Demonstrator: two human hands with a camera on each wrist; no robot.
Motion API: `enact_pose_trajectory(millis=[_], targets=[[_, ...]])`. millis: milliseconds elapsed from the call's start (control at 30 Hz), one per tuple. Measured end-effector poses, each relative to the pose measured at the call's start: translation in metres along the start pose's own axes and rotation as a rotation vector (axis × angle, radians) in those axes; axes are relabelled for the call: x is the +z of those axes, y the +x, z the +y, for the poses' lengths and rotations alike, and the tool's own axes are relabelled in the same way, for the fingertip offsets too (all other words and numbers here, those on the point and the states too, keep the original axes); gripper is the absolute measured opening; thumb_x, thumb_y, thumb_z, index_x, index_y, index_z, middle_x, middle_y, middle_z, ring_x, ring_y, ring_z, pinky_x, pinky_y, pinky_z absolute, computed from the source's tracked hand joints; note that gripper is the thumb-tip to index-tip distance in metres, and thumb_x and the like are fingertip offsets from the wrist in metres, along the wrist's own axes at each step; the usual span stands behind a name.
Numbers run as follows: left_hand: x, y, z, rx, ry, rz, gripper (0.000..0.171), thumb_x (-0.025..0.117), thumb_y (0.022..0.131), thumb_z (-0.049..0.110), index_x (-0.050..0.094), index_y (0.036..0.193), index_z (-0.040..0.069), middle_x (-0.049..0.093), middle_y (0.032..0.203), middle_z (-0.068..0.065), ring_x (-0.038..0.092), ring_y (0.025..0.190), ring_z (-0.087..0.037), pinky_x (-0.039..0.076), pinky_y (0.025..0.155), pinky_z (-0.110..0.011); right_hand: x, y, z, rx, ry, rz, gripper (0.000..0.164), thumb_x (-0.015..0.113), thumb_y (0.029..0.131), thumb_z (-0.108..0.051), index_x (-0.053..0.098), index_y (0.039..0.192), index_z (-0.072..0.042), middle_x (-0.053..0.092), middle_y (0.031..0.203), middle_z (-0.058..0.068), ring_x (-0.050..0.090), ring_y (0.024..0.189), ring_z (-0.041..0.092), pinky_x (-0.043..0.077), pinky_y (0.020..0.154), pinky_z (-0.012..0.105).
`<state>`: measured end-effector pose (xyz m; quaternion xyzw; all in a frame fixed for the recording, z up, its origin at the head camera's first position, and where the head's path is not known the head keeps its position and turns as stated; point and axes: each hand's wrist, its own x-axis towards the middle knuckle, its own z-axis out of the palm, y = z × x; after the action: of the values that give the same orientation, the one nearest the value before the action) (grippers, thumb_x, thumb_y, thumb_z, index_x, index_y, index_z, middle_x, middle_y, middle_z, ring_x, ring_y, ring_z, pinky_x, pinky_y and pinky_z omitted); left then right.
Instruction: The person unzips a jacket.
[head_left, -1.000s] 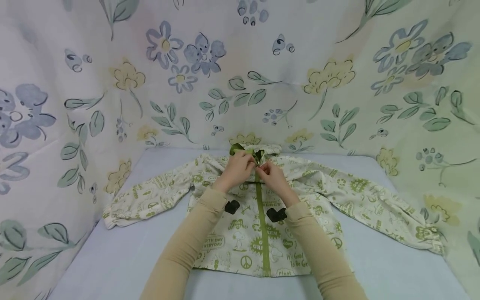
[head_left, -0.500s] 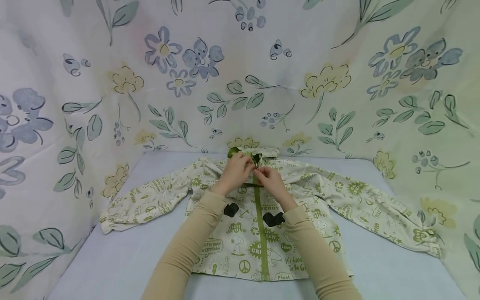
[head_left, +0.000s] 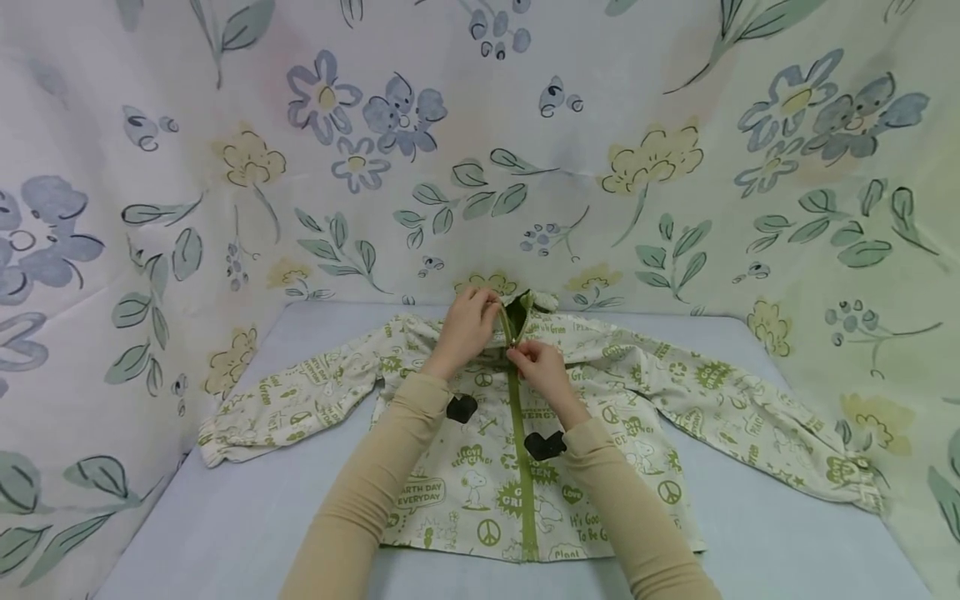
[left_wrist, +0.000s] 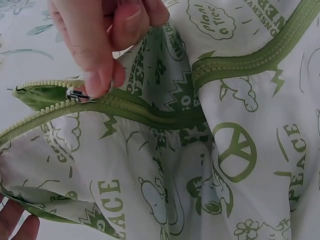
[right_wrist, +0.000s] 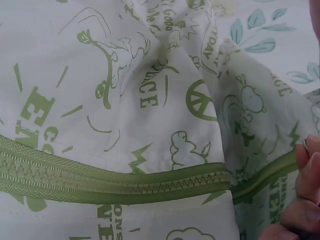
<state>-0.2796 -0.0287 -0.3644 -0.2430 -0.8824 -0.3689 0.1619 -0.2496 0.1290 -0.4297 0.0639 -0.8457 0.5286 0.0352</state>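
A white jacket (head_left: pixel 480 492) with green print lies front up, its green zipper (head_left: pixel 521 450) closed below the neck and parted at the top. My right hand (head_left: pixel 543 367) pinches the slider's pull tab (left_wrist: pixel 80 94) between thumb and finger, where the teeth part. My left hand (head_left: pixel 467 327) grips the left collar edge, drawing that side of the neck apart. Its fingertips (left_wrist: pixel 22 222) show at the lower left of the left wrist view, at the cloth's edge. In the right wrist view, the zipper teeth (right_wrist: pixel 150 187) run meshed towards my right fingers (right_wrist: pixel 307 185).
Both jacket sleeves, left (head_left: pixel 300 404) and right (head_left: pixel 757 417), stretch out sideways on the pale tabletop (head_left: pixel 247 533). Behind stands a floral cloth backdrop (head_left: pixel 480 125). Two black heart shapes (head_left: pixel 543 446) show near my cuffs.
My left hand has moved up from beside the slider to the collar edge, and the neck opening is now spread. My right hand stays at the slider, slightly lower.
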Motion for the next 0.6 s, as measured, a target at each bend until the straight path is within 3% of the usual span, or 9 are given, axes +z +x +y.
enact_pose_trajectory(millis=[267,467,600], targets=[[0.0001,0.0032,-0.0001,-0.060,-0.021,0.014,0.024,0.040,0.101,0.019,0.056,0.112,0.005,0.049,0.110,-0.010,0.047,0.095,-0.022,0.042,0.078,-0.035,0.0017,-0.0013,0.0015,0.025,-0.028,0.018,0.026,0.058,0.094,-0.022,0.066,0.095,0.003,0.059,0.065,0.018,0.053,0.057,0.035,0.035,0.044,0.029],[-0.0021,0.0057,-0.0009,-0.106,-0.135,0.040,0.020,0.037,0.102,0.018,0.052,0.106,0.006,0.046,0.106,-0.010,0.046,0.089,-0.021,0.042,0.074,-0.035,0.0047,-0.0027,0.0057,0.043,-0.087,0.047,0.025,0.058,0.093,-0.022,0.067,0.088,0.001,0.058,0.063,0.016,0.044,0.044,0.018,0.034,0.043,0.029],[-0.0040,0.0069,-0.0035,-0.121,-0.177,0.045,0.019,0.036,0.102,0.017,0.052,0.105,0.007,0.045,0.106,-0.009,0.045,0.087,-0.021,0.041,0.074,-0.035,0.0059,-0.0061,0.0072,0.066,-0.091,0.059,0.025,0.059,0.093,-0.024,0.067,0.086,-0.001,0.058,0.062,0.015,0.042,0.043,0.016,0.035,0.044,0.029]])
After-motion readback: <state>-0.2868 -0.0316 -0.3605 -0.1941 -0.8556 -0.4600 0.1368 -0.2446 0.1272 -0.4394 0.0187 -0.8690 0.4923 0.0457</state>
